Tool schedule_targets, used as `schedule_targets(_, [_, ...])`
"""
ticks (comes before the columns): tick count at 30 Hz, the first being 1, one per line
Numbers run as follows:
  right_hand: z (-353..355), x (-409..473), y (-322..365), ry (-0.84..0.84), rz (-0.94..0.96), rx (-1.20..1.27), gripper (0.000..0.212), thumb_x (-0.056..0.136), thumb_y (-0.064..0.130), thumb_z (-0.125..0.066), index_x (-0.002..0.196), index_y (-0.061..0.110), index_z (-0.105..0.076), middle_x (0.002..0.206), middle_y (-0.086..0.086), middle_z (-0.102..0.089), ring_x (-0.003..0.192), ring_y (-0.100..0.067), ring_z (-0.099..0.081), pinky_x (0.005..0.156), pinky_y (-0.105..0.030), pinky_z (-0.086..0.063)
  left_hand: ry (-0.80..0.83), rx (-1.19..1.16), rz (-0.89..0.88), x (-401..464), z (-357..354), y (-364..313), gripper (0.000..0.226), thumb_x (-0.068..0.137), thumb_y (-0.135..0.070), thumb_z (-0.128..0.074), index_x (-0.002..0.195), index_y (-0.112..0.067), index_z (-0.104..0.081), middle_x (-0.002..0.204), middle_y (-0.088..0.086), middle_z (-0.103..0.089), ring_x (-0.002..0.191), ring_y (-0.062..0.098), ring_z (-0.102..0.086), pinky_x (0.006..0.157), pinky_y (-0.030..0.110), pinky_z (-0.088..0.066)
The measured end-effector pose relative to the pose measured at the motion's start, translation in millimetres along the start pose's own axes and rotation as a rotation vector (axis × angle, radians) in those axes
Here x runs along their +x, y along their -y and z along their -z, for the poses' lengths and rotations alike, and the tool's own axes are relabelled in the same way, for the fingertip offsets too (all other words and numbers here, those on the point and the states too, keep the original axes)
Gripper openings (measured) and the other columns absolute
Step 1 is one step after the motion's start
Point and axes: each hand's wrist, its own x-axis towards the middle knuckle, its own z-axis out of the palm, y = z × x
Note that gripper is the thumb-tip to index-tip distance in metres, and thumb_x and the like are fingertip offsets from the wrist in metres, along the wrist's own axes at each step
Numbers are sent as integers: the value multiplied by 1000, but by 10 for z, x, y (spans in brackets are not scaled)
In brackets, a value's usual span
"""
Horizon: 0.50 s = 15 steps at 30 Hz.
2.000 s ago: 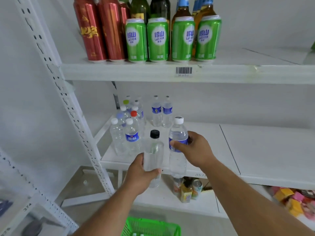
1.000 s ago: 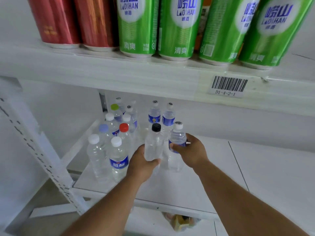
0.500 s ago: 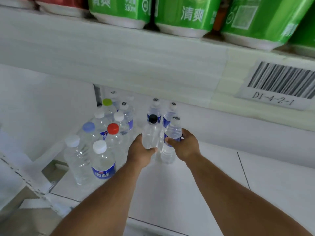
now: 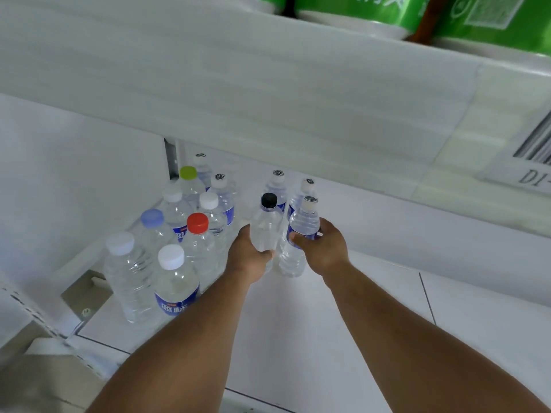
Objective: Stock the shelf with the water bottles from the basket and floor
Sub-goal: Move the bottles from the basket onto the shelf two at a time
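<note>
Setting two bottles down deep on the shelf (image 4: 343, 329), toward its back edge. Left hand (image 4: 247, 257) wrapped round the black-capped bottle (image 4: 266, 225); right hand (image 4: 323, 248) wrapped round the blue-labelled bottle (image 4: 299, 234), base apparently touching the shelf. Best lowered straight and upright, just in front of the two bottles (image 4: 278, 186) at the back, clear of the cluster (image 4: 179, 234) near the left edge, then released only once both bases sit flat. Readable: "D1-" on the barcode tag (image 4: 533, 168); blue label on a front bottle (image 4: 176, 307) too blurred to read; green cans (image 4: 357, 5) above, lettering cut off.

Green cans (image 4: 381, 7) above; barcode label (image 4: 533, 156) at right.
</note>
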Motion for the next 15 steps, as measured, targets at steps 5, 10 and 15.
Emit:
schedule_targets(5, [-16,43,-13,-5,-3,-2,23,70,31,-81,81,34,-61,73,13,-62,70,-8,-61,60,-23,-44,13,2,13,65,-11,-28,60,73,-16,-78,126,-19,-51,102,-8,-57,94,16,-57,77,27,-44])
schedule_targets(10, [-16,38,-32,6,1,-9,28,71,32,-81,90,36,-61,86,14,-67,81,-6,-64,66,-23,-47,44,30,23,114,-11,-60,62,73,-15,-76,128,-19,-49,104,-6,-58,97,19,-58,80,30,-48])
schedule_targets(15, [-6,27,-37,26,-19,-12,40,73,36,-81,106,26,-61,94,10,-67,86,-12,-64,71,-26,-48,103,52,30,150,18,-87,64,74,-11,-73,132,-16,-46,116,1,-61,106,24,-59,89,36,-52])
